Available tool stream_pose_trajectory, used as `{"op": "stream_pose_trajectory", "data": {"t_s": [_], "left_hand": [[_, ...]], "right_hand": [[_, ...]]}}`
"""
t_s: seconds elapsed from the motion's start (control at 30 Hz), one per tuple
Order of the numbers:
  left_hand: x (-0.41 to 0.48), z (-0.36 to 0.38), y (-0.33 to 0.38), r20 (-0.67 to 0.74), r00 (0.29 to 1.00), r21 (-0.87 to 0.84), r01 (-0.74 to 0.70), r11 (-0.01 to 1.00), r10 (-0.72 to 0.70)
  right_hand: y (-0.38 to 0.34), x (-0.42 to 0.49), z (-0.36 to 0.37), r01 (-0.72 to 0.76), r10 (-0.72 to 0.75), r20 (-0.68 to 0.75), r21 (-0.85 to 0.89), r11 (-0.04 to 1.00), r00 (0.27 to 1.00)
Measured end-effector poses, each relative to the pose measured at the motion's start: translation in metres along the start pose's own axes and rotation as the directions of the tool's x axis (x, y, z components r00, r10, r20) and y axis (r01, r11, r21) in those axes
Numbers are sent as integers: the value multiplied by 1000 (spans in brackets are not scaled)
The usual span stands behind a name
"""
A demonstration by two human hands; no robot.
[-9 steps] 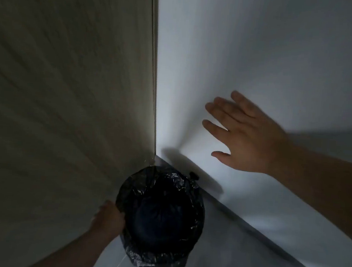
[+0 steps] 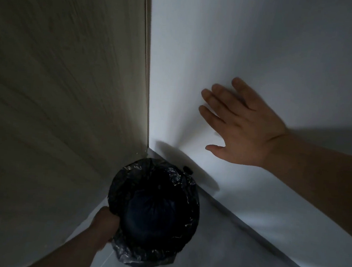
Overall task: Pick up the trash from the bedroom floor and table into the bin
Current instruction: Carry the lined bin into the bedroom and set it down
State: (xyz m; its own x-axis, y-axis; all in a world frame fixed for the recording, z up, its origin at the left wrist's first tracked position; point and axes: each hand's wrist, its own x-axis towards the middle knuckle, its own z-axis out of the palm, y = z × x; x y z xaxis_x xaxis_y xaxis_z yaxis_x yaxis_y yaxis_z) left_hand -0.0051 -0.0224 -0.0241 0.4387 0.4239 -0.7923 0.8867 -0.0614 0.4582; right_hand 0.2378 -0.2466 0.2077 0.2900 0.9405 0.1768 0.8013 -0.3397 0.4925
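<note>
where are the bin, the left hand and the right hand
bin (image 2: 138,258), head view, liner over the near rim
left hand (image 2: 104,220), head view, knuckles at the bin's rim
right hand (image 2: 247,131), head view, back of the hand

The bin stands in the corner, panel left, wall right.

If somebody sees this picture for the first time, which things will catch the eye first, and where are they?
The right hand stands out first: open, spread wide, before the white wall at centre right. Lower, in the corner between that wall and a wooden panel, is a round bin lined with a black bag; the left hand holds its near-left rim.
</note>
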Motion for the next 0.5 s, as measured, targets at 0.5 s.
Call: {"op": "stream_pose_trajectory", "data": {"t_s": [0.5], "left_hand": [[-137,-117,54,-85,984,-199,-174,965,159]], "right_hand": [[-51,24,-110,-844,460,711,487,223,532]]}}
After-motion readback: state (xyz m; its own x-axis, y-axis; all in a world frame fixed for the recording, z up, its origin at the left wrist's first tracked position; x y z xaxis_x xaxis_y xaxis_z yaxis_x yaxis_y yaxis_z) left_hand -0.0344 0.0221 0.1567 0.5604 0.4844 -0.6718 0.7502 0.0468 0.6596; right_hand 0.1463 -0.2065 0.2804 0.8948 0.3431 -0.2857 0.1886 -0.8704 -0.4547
